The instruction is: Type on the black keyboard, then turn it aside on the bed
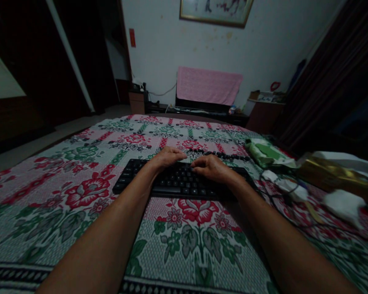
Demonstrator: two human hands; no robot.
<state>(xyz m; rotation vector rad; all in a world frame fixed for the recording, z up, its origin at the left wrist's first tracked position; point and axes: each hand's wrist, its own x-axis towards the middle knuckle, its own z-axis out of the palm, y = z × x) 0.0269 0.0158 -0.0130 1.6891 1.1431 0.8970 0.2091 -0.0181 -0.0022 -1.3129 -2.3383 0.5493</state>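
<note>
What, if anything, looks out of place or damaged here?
A scattered line of small black pieces lies on the floral cloth just beyond the keyboard; they look like keycaps, which would normally be fitted. Also, yellowish-brown stains blotch the otherwise pale wall.

The only view is worn on the head, looking from above and behind the left hand [169,157] and right hand [213,166], facing forward and down. It sits near enough for the lower edge to cut off both forearms [110,228]; past the hands, it takes in the cloth [168,130] and reaches the wall [153,53].
</note>
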